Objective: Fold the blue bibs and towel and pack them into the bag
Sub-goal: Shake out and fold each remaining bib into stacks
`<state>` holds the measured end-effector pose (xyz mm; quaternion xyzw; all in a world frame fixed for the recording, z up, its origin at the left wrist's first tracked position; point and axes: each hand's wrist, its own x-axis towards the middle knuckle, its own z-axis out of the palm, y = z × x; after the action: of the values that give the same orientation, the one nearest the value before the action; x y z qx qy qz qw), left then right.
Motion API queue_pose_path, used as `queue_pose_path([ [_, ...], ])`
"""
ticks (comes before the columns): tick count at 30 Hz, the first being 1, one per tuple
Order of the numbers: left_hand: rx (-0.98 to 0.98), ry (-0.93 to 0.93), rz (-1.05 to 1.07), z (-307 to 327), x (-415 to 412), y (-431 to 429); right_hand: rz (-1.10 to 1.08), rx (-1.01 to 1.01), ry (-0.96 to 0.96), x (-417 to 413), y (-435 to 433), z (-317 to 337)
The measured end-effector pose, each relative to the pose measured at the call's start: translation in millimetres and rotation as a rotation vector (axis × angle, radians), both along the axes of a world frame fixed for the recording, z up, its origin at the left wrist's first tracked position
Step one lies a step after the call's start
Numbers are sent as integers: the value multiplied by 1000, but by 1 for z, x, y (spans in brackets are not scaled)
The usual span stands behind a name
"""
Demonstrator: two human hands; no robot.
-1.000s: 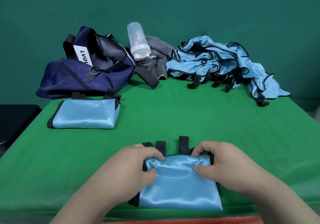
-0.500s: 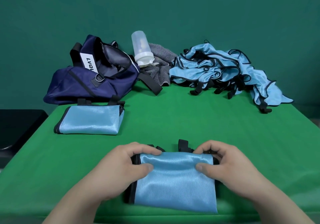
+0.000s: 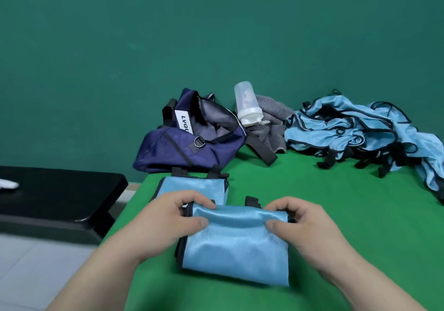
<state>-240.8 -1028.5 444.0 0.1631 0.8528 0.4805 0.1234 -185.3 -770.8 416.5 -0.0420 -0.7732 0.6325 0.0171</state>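
Bag (image 3: 168,153) label (image 3: 183,124) reads "Lvq…"; left hand (image 3: 168,219) and right hand (image 3: 306,225) pinch folded bib (image 3: 235,245).

On the tabletop (image 3: 336,214) the bag (image 3: 192,152) lies back left, the far folded bib (image 3: 192,187) just before it, the near folded bib (image 3: 235,245) closer. Right of the bag come the bottle (image 3: 247,105), towel (image 3: 271,123), then bib pile (image 3: 348,128).

- The scene is lit evenly and fairly brightly from overhead; no hard shadows are cast.
- A satin sheen is caught on the folded bib (image 3: 235,245) at 6 o'clock — strongest along its upper fold.
- Soft shadow is seen under the bag (image 3: 192,149) at 11 o'clock and beneath the bib pile (image 3: 348,128) at 2 o'clock.
- The bench (image 3: 60,195) and floor (image 3: 48,262), at 8 to 9 o'clock, are smeared by motion blur.
- Wide-angle stretching is noticed toward the frame's edges.
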Motion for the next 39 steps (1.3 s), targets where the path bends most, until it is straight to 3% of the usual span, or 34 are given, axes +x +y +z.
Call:
queue_pose_path([
  [9,-49,117,223,14,-111,-57,-77,61,83,-120,-71,14],
  [14,-382,185,252,-31,-138,-51,-75,392,-11,-156,-85,-27],
  [19,-449,561,362,-58,-117,-51,-120,600,198,-154,-79,-37],
  [22,-508,750,158,-65,-104,-43,-62,736,410,-140,-86,-33],
  [24,-661,657,-16,-67,-105,-36,113,909,391,-134,-93,-38],
  [27,-771,470,-86,-69,-113,-38,266,1058,231,-132,-89,-52],
  [34,-845,357,-61,-61,-110,-46,313,994,203,-129,-70,-57],
  [39,-908,499,64,-51,-85,-30,253,941,139,-113,-35,-50],
])
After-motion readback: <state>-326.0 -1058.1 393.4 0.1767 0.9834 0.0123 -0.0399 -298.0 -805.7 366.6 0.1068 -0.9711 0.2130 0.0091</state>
